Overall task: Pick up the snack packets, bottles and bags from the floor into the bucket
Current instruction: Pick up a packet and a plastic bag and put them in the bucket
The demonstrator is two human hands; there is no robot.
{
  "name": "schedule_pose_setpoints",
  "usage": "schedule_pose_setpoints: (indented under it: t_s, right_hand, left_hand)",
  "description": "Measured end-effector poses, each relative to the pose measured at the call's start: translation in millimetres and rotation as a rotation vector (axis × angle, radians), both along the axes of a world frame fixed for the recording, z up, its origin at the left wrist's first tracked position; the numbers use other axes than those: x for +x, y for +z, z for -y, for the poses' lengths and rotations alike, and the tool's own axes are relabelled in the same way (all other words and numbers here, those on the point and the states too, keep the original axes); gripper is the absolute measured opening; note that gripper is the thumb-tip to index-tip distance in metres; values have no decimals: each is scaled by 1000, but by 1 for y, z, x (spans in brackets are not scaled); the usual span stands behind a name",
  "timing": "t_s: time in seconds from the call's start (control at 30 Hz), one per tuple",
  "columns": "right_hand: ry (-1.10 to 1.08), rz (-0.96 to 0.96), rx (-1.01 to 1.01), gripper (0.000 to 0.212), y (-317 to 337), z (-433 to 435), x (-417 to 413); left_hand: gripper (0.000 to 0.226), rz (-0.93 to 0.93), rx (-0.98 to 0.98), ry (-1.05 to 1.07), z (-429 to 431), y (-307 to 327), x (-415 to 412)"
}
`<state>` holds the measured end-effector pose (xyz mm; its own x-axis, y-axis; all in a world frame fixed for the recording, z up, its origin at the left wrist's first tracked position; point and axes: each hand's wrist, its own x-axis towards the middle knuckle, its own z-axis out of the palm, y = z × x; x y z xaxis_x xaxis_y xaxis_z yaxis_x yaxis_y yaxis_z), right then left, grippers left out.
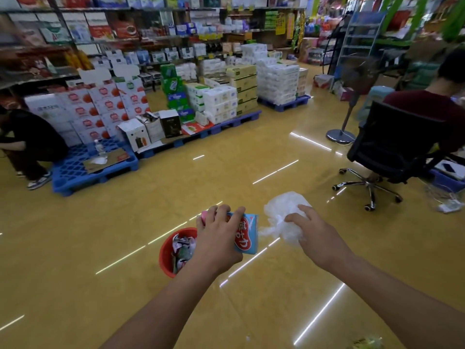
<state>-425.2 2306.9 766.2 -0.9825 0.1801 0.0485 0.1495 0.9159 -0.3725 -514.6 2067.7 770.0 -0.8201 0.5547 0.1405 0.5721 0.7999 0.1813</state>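
Observation:
My left hand (216, 238) grips a light-blue snack packet (247, 235) with a red label, plus something pink at its far edge. It hovers over the right rim of the red bucket (166, 253), which stands on the yellow floor and holds several crumpled wrappers. Just to the right, my right hand (312, 233) clutches a crumpled clear plastic bag (284, 210), held above the floor beside the packet. A small green wrapper (367, 342) lies on the floor at the bottom right edge.
Blue pallets (95, 170) stacked with cartons line the far left and middle. A person crouches at the left (27, 142). Another person sits on a black office chair (392, 147) at the right, beside a fan stand (339, 134). Cables and a power strip (450, 206) lie near the chair.

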Motion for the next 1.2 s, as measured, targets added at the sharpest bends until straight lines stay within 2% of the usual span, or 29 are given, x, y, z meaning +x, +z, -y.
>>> schedule_pose_setpoints:
  t_s: [0.77, 1.2]
  right_hand:
    - [288, 62, -19, 56, -32, 115, -229]
    - [462, 186, -125, 60, -106, 121, -411]
  left_hand:
    - [111, 36, -13, 290, 130, -38, -155]
    - [111, 202, -16, 507, 115, -84, -297]
